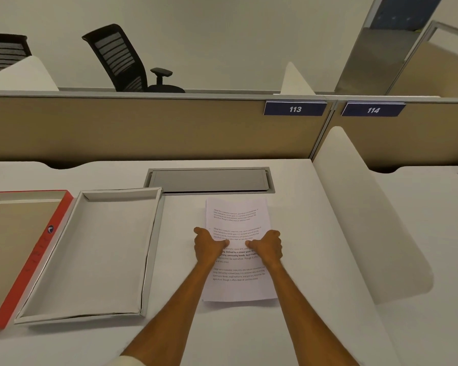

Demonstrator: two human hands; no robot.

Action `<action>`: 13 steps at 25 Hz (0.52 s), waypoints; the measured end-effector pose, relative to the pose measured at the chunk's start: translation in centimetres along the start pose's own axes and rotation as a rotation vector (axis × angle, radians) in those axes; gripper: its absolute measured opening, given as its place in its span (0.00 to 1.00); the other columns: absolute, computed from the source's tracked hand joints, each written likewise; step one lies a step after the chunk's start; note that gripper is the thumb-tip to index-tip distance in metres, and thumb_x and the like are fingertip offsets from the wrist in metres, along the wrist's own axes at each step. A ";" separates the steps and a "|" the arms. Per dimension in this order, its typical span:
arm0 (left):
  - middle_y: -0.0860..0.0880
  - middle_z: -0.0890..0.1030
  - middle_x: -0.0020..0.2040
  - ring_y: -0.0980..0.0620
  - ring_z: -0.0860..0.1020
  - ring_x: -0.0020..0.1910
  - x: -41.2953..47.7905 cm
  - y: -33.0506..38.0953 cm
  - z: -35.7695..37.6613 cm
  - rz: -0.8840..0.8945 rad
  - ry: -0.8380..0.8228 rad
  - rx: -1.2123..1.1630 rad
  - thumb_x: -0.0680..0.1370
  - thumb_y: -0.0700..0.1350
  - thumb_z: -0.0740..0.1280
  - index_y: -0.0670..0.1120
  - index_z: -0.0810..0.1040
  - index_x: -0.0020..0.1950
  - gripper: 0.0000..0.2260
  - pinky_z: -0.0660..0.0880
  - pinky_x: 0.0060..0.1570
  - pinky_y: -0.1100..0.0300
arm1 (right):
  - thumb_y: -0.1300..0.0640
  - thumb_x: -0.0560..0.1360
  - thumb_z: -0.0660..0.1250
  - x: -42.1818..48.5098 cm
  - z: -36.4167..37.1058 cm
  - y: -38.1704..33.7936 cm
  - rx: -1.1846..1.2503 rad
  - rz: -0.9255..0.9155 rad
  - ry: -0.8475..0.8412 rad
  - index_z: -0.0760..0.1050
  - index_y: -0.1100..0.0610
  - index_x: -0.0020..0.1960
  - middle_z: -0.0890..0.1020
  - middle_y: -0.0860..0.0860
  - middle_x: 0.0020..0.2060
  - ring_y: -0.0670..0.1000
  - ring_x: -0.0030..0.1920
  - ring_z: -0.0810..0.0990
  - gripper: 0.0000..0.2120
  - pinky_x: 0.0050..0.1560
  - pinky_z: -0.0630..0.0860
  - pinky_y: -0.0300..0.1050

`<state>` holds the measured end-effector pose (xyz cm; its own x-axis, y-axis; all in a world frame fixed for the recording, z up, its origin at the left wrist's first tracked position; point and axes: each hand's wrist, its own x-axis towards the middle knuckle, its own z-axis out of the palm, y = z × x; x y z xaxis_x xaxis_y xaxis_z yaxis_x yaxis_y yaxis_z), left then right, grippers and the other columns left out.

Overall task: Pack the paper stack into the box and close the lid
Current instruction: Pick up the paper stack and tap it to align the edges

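Observation:
A stack of printed white paper (236, 217) lies on the white desk, right of centre. My left hand (208, 245) grips its left edge and my right hand (267, 247) grips its right edge, thumbs on top pointing toward each other. The paper bows slightly upward between them. To the left stands an open, shallow grey box (95, 249) with nothing inside. Beside it at the far left lies the red-sided lid (37, 249), inside face up.
A grey cable hatch (209, 180) is set into the desk (302, 233) behind the paper. A tan partition (143, 128) runs along the back and a white curved divider (368, 220) bounds the right side. Black chairs stand beyond the partition.

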<state>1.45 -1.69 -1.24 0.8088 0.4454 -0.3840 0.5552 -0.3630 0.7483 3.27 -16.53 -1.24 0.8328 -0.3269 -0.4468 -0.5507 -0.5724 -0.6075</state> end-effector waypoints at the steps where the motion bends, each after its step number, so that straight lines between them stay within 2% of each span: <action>1: 0.38 0.79 0.60 0.39 0.81 0.55 -0.1 0.1 -0.1 0.021 0.018 -0.022 0.68 0.44 0.79 0.40 0.64 0.58 0.29 0.80 0.50 0.51 | 0.52 0.64 0.80 -0.1 -0.1 -0.2 0.012 -0.005 0.013 0.65 0.64 0.63 0.77 0.59 0.59 0.60 0.60 0.78 0.36 0.60 0.77 0.58; 3: 0.39 0.80 0.58 0.41 0.82 0.51 -0.3 0.5 -0.6 0.069 0.066 -0.083 0.68 0.44 0.79 0.42 0.64 0.56 0.27 0.80 0.45 0.54 | 0.52 0.64 0.80 -0.4 -0.6 -1.0 0.068 -0.038 0.065 0.64 0.63 0.61 0.78 0.60 0.58 0.61 0.59 0.79 0.35 0.58 0.78 0.58; 6: 0.44 0.80 0.53 0.50 0.80 0.41 -1.0 1.7 -1.7 0.167 0.155 -0.214 0.68 0.44 0.78 0.47 0.63 0.53 0.26 0.75 0.32 0.67 | 0.54 0.65 0.80 -1.1 -1.6 -2.1 0.227 -0.171 0.171 0.63 0.61 0.58 0.79 0.60 0.57 0.61 0.55 0.81 0.32 0.53 0.81 0.54; 8: 0.49 0.78 0.50 0.56 0.79 0.38 -1.8 2.4 -2.3 0.244 0.195 -0.337 0.69 0.44 0.77 0.50 0.62 0.53 0.25 0.73 0.25 0.72 | 0.55 0.66 0.79 -2.0 -2.1 -2.5 0.394 -0.270 0.210 0.61 0.56 0.56 0.78 0.56 0.55 0.58 0.51 0.81 0.30 0.42 0.83 0.45; 10: 0.55 0.77 0.49 0.56 0.80 0.41 -2.7 2.7 -2.6 0.324 0.204 -0.482 0.70 0.43 0.76 0.53 0.61 0.54 0.25 0.74 0.27 0.74 | 0.56 0.67 0.79 -3.0 -2.4 -2.6 0.562 -0.367 0.231 0.60 0.51 0.55 0.76 0.52 0.53 0.51 0.47 0.80 0.29 0.33 0.79 0.30; 13: 0.60 0.76 0.51 0.61 0.80 0.49 -3.6 2.3 -2.7 0.434 0.203 -0.610 0.71 0.40 0.76 0.55 0.62 0.56 0.26 0.77 0.35 0.73 | 0.57 0.67 0.79 -4.0 -2.4 -2.0 0.720 -0.464 0.247 0.60 0.47 0.56 0.76 0.47 0.53 0.47 0.50 0.79 0.30 0.36 0.78 0.28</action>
<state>-0.71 -1.93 3.36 0.8452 0.5293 0.0741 -0.0555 -0.0510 0.9972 1.16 -15.89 3.36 0.9237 -0.3797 0.0503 0.0116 -0.1036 -0.9946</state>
